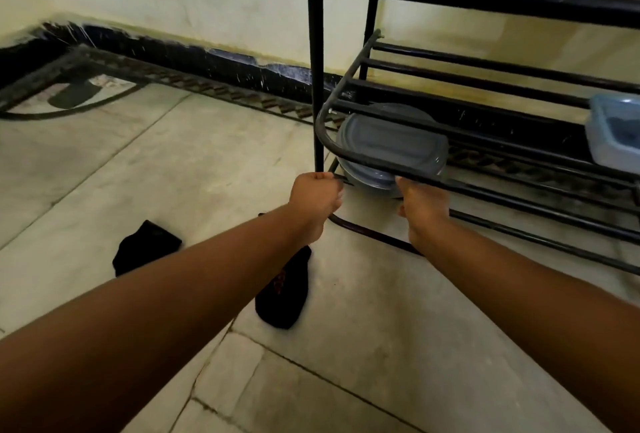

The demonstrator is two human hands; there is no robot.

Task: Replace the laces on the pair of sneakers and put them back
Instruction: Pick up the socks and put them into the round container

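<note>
Head view: both hands reached to rack (485,169) bottom shelf; left hand (317,200) clenched, right hand (424,205) grip unclear. Lidded grey container (388,141) contents hidden; blue tub (616,127) contents unclear. Sneakers not visible.

body: two bare forearms | no sleeves in view | hands (317,200) bare, no rings/watch seen

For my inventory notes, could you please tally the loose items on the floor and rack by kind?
Black socks on the floor: 2
Grey lidded container under the middle shelf: 1
Pale blue open tub on the shelf: 1
Total: 4
</note>
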